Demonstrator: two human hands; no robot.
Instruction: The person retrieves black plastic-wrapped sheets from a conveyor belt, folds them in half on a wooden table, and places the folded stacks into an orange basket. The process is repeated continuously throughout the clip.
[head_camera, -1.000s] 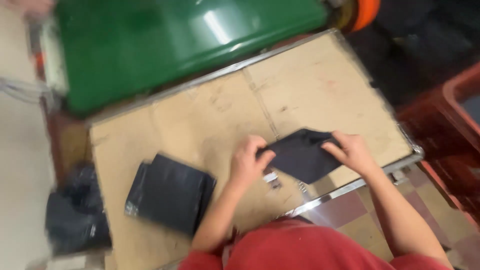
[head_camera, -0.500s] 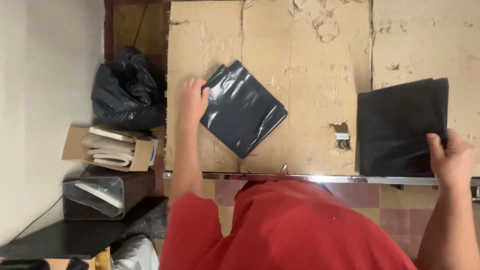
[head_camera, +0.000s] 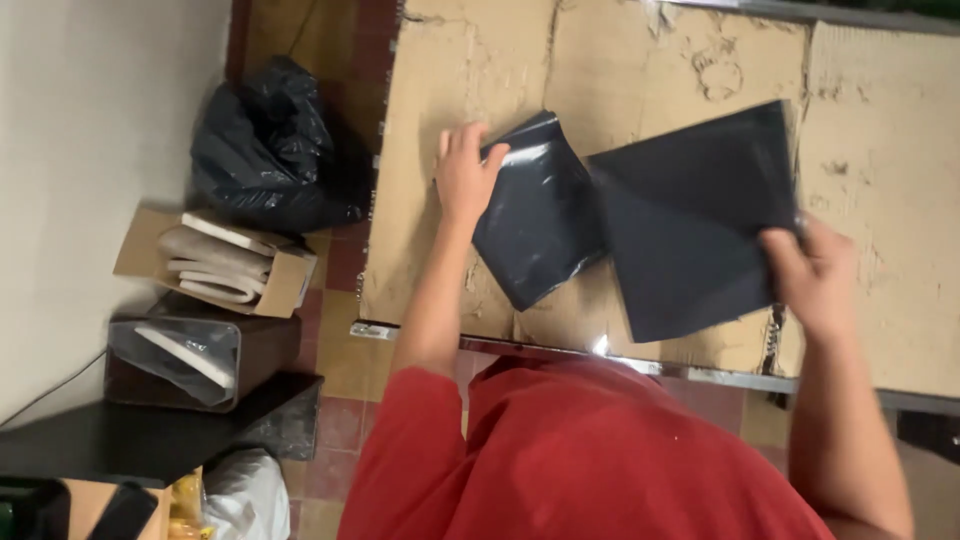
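Right hand (head_camera: 815, 280) carried flat dark bag (head_camera: 690, 220) leftward, pinching its corner, left hand (head_camera: 462, 175) spread open on folded bag stack (head_camera: 535, 225)

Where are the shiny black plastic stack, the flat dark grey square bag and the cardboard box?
shiny black plastic stack (head_camera: 535, 235), head view, middle
flat dark grey square bag (head_camera: 695, 220), head view, centre
cardboard box (head_camera: 285, 285), head view, front flap

A pale wall (head_camera: 90, 150) meets a red-tiled floor (head_camera: 345, 420) beside the cardboard-topped table (head_camera: 440, 270)
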